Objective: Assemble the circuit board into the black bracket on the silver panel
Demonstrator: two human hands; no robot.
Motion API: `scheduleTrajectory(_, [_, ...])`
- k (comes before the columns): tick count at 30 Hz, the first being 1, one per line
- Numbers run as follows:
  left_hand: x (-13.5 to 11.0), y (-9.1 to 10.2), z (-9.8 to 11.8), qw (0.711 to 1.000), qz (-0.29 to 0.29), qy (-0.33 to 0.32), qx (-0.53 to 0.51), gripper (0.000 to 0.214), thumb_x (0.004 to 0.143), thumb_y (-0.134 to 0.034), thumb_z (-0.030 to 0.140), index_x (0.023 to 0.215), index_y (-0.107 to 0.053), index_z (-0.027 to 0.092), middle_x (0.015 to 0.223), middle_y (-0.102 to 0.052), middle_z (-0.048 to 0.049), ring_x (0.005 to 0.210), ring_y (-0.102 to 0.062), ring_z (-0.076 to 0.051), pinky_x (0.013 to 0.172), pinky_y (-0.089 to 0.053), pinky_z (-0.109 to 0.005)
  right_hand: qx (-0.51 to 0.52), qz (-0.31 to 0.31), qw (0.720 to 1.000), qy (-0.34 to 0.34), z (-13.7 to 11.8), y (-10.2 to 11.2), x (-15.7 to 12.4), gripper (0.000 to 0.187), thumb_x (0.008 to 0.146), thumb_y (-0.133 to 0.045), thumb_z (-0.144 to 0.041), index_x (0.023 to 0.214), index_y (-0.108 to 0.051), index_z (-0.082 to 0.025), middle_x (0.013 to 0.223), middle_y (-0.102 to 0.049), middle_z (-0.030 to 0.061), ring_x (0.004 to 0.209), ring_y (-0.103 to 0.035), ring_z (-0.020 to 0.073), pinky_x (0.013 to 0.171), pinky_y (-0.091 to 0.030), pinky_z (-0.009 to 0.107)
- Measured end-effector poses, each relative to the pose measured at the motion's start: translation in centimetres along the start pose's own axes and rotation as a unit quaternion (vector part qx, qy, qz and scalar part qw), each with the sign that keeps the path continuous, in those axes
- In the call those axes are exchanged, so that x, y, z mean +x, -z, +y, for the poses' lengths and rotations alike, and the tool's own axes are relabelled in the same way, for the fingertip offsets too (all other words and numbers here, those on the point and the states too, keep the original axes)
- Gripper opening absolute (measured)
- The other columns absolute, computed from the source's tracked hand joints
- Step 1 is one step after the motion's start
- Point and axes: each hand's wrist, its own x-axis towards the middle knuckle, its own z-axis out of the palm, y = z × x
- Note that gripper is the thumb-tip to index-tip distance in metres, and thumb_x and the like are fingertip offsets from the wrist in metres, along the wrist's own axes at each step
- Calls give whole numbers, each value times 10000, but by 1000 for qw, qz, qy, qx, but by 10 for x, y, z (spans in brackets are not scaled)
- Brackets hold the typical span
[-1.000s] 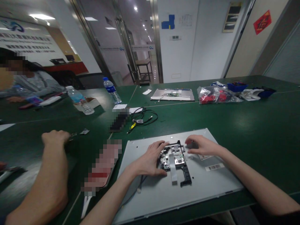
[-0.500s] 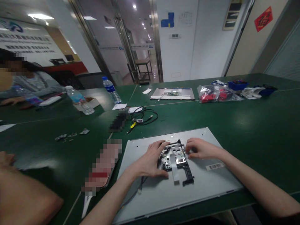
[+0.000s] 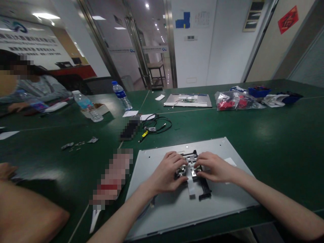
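Observation:
A small mechanism of bare metal and black plastic (image 3: 204, 187) lies on a flat grey metal panel (image 3: 174, 216). From it a pale flat ribbon cable (image 3: 191, 189) runs toward me. My left hand (image 3: 168, 170) is closed around the left side of the mechanism, fingers bent over its metal parts and thumb near the ribbon. On the other side, the bent fingers and thumb of my right hand (image 3: 214, 166) grip the metal part beside the ribbon. Both hands cover much of the mechanism. A white label (image 3: 231, 162) shows partly behind my right hand.
Left of the panel lies a blurred-out pinkish object (image 3: 113, 179). Beyond are coiled black cables (image 3: 162, 123), water bottles (image 3: 121, 96), another panel (image 3: 187, 100) and a plastic bag with red items (image 3: 235, 101). Another person's arm (image 3: 30, 216) is at left; someone sits farther back.
My right hand has moved left, from the mechanism's right edge onto its metal middle. My left hand has shifted slightly inward over the parts. The view has shifted a little.

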Motion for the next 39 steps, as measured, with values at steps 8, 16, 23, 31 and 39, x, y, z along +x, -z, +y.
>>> scheduleTrajectory(8, [2, -6, 0, 1000, 2, 0, 9, 249, 854, -588, 255, 1102, -603, 236, 1057, -671, -59, 1033, -601, -237, 1042, -368, -464, -27, -3, 999, 29, -3, -11, 0, 214, 877, -589, -253, 1080, -579, -185, 986, -647, 87, 926, -572, 237, 831, -420, 377])
scheduleTrajectory(16, [0, -14, -4, 1000, 5, -13, 19, 152, 907, -558, 246, 1041, -627, 238, 1000, -684, -46, 988, -614, -215, 1022, -382, -438, -50, 0, 998, 41, -3, -14, 0, 165, 881, -563, -219, 1043, -567, -192, 968, -650, 81, 903, -577, 231, 805, -418, 366])
scheduleTrajectory(23, [0, -15, -5, 1000, 18, -14, 14, 139, 888, -550, 169, 989, -631, 221, 958, -684, -37, 948, -615, -199, 1008, -393, -422, -51, -5, 998, 44, -4, -12, 1, 141, 893, -562, -233, 1026, -568, -188, 954, -646, 83, 898, -572, 235, 814, -418, 371])
scheduleTrajectory(31, [1, -17, -3, 999, 21, -21, 13, 122, 893, -539, 155, 949, -632, 210, 894, -669, -33, 901, -604, -195, 969, -409, -412, -48, 26, 999, 5, -11, -17, 1, 285, 853, -639, -405, 1013, -537, -192, 965, -606, 84, 905, -537, 249, 826, -412, 393])
scheduleTrajectory(39, [1, -24, -7, 998, 47, -43, 6, 119, 905, -537, 146, 924, -642, 199, 889, -668, -38, 878, -603, -189, 941, -407, -406, -46, 40, 997, -43, -18, -23, 0, 337, 785, -686, -342, 1020, -493, -194, 1046, -563, 85, 960, -503, 255, 857, -422, 403])
